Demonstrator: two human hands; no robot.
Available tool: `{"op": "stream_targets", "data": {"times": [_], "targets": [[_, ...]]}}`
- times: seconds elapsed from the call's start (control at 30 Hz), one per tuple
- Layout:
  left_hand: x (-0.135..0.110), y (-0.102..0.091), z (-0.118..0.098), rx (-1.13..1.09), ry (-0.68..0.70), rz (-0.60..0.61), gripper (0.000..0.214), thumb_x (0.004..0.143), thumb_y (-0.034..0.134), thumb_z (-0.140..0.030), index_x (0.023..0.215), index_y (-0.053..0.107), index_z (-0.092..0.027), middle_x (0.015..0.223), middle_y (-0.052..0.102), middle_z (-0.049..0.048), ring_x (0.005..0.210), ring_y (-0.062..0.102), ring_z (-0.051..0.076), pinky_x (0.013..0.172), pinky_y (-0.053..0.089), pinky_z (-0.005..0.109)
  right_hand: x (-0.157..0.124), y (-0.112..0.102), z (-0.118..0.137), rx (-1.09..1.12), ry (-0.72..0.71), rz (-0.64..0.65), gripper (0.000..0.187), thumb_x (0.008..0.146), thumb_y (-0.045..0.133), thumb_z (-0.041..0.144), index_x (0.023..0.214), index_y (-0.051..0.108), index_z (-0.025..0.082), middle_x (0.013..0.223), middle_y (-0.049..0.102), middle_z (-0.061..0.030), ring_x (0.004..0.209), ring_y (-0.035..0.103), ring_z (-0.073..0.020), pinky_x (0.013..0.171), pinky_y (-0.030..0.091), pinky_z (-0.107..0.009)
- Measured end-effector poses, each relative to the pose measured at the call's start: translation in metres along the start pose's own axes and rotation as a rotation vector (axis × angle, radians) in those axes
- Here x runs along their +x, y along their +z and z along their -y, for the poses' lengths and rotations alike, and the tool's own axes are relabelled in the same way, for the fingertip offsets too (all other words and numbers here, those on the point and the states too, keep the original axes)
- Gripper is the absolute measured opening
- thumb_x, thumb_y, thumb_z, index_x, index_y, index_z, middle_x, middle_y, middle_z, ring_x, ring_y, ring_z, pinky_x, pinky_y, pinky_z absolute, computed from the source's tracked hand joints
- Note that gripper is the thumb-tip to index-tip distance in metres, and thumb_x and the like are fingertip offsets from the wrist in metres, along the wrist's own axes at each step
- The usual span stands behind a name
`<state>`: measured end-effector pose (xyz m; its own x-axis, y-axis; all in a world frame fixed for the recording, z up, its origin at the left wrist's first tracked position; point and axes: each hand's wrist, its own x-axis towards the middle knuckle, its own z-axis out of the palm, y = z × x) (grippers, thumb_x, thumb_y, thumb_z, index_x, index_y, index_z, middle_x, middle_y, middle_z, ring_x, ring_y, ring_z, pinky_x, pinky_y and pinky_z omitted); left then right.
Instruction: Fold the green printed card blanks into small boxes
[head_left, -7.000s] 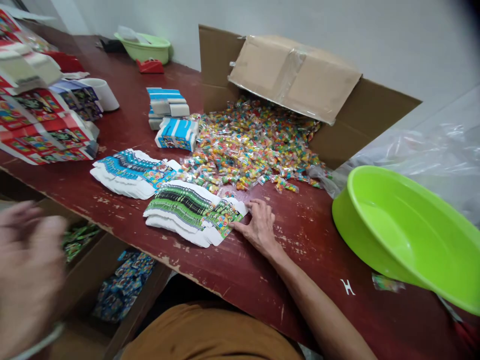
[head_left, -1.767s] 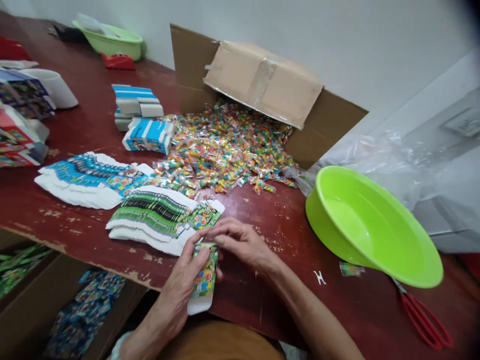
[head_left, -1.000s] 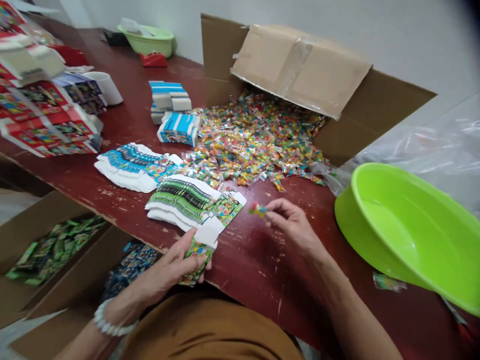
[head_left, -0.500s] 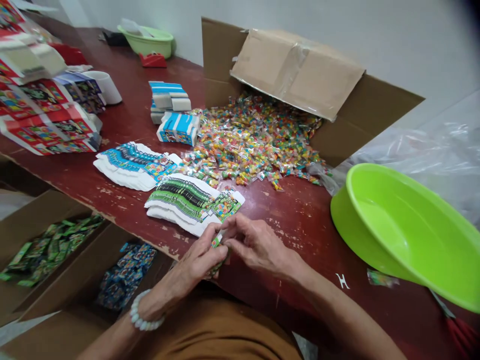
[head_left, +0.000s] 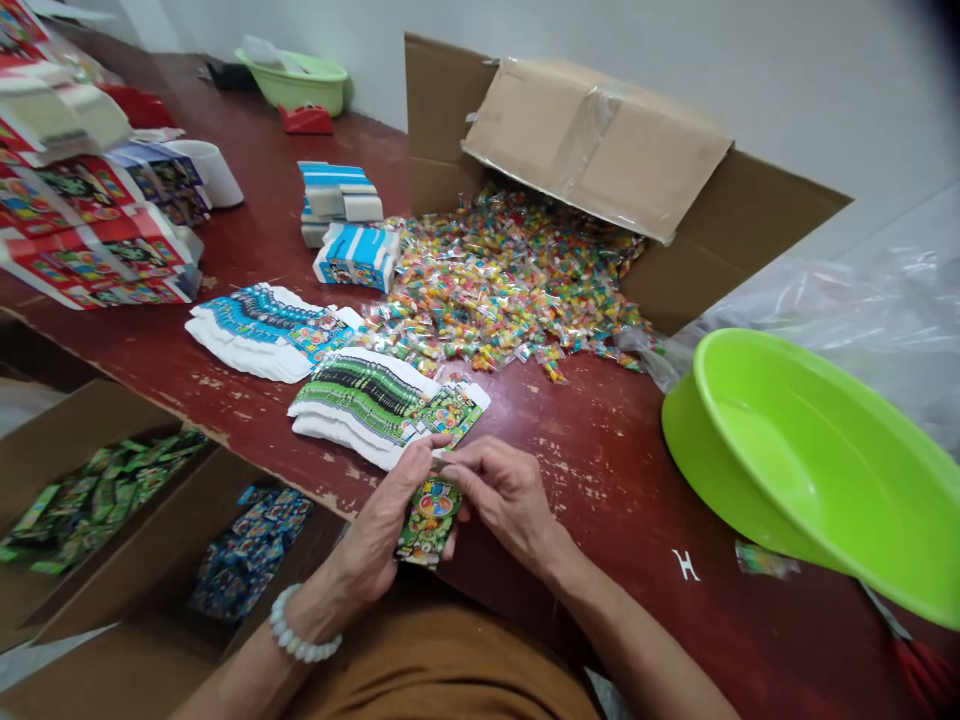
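Note:
A small green candy box, printed with colourful pictures, is held upright near the table's front edge. My left hand wraps round it from the left, with fingertips showing on its right side. My right hand pinches at the box's top end, where a pale flap shows between thumb and finger. Just beyond my hands lies a fanned stack of flat green cartons. A blue fanned stack rests behind it to the left.
Wrapped candies spill from a tipped cardboard box. At the right stands a green basin, with red-handled scissors below. Bundled red cartons are stacked at left. Open boxes below hold green packs and blue packs.
The green box has turned so its printed front faces me. My left hand has shifted round its side, and my right fingers have moved to its top end.

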<state>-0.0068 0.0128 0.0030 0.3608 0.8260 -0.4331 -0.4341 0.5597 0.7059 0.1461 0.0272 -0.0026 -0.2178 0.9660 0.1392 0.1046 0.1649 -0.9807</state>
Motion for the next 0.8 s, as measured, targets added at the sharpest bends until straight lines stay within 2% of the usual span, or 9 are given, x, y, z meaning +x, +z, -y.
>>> {"op": "stream_targets", "data": {"times": [0.1, 0.17, 0.27, 0.37, 0.43, 0.53, 0.63, 0.7, 0.8], "targets": [[0.0, -0.002, -0.004, -0.092, -0.066, 0.013, 0.053, 0.095, 0.046, -0.054, 0.14, 0.045, -0.025, 0.069, 0.065, 0.0006, 0.045, 0.059, 0.014, 0.042, 0.053, 0.026, -0.003, -0.001, 0.002, -0.181, -0.146, 0.033, 0.014, 0.087, 0.067, 0.034, 0.084, 0.075, 0.024, 0.088, 0.072, -0.0075, 0.084, 0.066, -0.0223, 0.079, 0.053, -0.039], [0.0, -0.002, -0.005, -0.106, -0.069, -0.009, 0.054, 0.096, 0.043, -0.054, 0.14, 0.048, -0.023, 0.068, 0.065, 0.0018, 0.045, 0.059, 0.014, 0.043, 0.053, 0.025, -0.003, -0.001, 0.002, -0.089, -0.022, 0.05, 0.013, 0.086, 0.067, 0.033, 0.088, 0.075, 0.023, 0.086, 0.071, -0.0063, 0.074, 0.066, -0.0189, 0.07, 0.054, -0.035], [0.001, -0.002, -0.003, -0.095, -0.06, -0.011, 0.063, 0.094, 0.043, -0.06, 0.139, 0.053, -0.016, 0.067, 0.067, 0.005, 0.047, 0.06, 0.014, 0.044, 0.052, 0.023, 0.001, 0.0, 0.004, 0.241, 0.293, 0.102, 0.017, 0.081, 0.074, 0.035, 0.086, 0.071, 0.019, 0.064, 0.064, 0.0004, 0.049, 0.059, -0.013, 0.049, 0.05, -0.027], [0.003, -0.004, 0.0, -0.067, -0.057, 0.004, 0.074, 0.089, 0.046, -0.067, 0.139, 0.055, -0.014, 0.068, 0.069, 0.0069, 0.044, 0.059, 0.014, 0.041, 0.05, 0.022, 0.007, 0.001, 0.009, 0.439, 0.375, 0.12, 0.022, 0.075, 0.079, 0.035, 0.075, 0.068, 0.016, 0.076, 0.071, -0.0021, 0.046, 0.057, -0.01, 0.046, 0.05, -0.026], [0.004, -0.007, 0.001, -0.044, -0.057, 0.001, 0.077, 0.086, 0.05, -0.069, 0.138, 0.056, -0.013, 0.066, 0.069, 0.0058, 0.042, 0.057, 0.014, 0.04, 0.049, 0.022, 0.009, 0.001, 0.011, 0.435, 0.336, 0.109, 0.023, 0.075, 0.079, 0.034, 0.071, 0.067, 0.016, 0.094, 0.073, -0.0053, 0.046, 0.057, -0.0078, 0.047, 0.051, -0.026], [0.004, -0.01, -0.002, -0.035, -0.034, -0.037, 0.064, 0.087, 0.058, -0.057, 0.133, 0.061, -0.014, 0.064, 0.067, 0.0035, 0.045, 0.059, 0.014, 0.041, 0.05, 0.022, 0.006, 0.0, 0.01, 0.304, 0.205, 0.106, 0.018, 0.082, 0.073, 0.035, 0.076, 0.069, 0.019, 0.098, 0.072, -0.0043, 0.053, 0.059, -0.0089, 0.053, 0.052, -0.026], [0.006, -0.007, -0.006, -0.088, -0.02, -0.067, 0.049, 0.085, 0.064, -0.039, 0.128, 0.064, -0.016, 0.078, 0.071, 0.0043, 0.051, 0.063, 0.014, 0.043, 0.052, 0.023, 0.0, 0.002, 0.003, 0.125, 0.016, 0.112, 0.01, 0.087, 0.069, 0.034, 0.086, 0.072, 0.024, 0.101, 0.069, -0.0043, 0.084, 0.066, -0.016, 0.077, 0.055, -0.032], [0.009, -0.003, -0.007, -0.109, -0.016, -0.075, 0.047, 0.082, 0.065, -0.032, 0.126, 0.064, -0.017, 0.092, 0.073, 0.0054, 0.051, 0.063, 0.013, 0.042, 0.052, 0.023, -0.003, 0.007, -0.002, 0.085, -0.06, 0.107, 0.009, 0.085, 0.071, 0.031, 0.093, 0.072, 0.026, 0.105, 0.066, -0.0042, 0.103, 0.062, -0.0186, 0.091, 0.051, -0.034], [0.009, -0.007, -0.017, -0.052, 0.04, -0.097, 0.048, 0.079, 0.065, -0.03, 0.125, 0.062, -0.016, 0.09, 0.073, 0.006, 0.052, 0.063, 0.014, 0.041, 0.052, 0.023, -0.004, 0.013, -0.007, 0.091, -0.056, 0.145, 0.02, 0.084, 0.072, 0.029, 0.104, 0.069, 0.028, 0.114, 0.061, -0.0042, 0.101, 0.061, -0.0165, 0.087, 0.051, -0.031]]}}
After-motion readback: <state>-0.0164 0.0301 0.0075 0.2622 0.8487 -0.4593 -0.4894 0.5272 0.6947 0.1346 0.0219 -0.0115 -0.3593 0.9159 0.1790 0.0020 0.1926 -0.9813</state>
